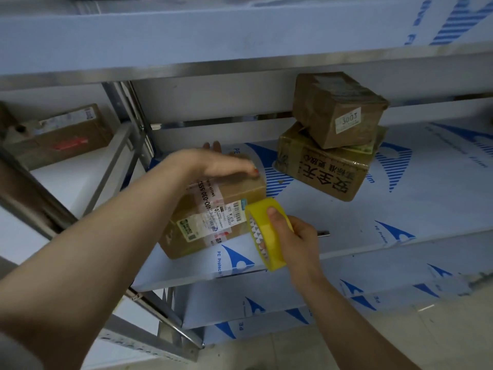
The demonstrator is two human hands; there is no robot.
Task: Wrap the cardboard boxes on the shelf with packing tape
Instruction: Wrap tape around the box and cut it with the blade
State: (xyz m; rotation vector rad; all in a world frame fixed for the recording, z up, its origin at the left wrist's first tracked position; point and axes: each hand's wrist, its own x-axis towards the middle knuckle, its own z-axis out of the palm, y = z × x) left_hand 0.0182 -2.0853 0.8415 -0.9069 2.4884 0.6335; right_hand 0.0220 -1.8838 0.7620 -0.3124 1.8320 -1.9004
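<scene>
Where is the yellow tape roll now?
In the head view the yellow tape roll is just right of centre, gripped by the right hand beside the right end of the labelled box on the shelf.

Moderately bright, with a cool, bluish cast throughout. Lit softly and evenly, seemingly from above and in front of the shelving. Darkest under the upper white film-covered metal shelf (240, 36), along its grey steel lip. Faintly shadowed beneath the small brown cardboard box with white shipping labels (213, 209) and beside the two stacked brown cardboard boxes (325, 166). Mildly glossy on the translucent yellow roll of packing tape (266, 231). Motion-blurred at the left hand (221, 164); smeared and out of focus toward the lower left corner. Bowed by wide-angle distortion along shelf edges near the borders. Slightly soft and compressed overall.
</scene>
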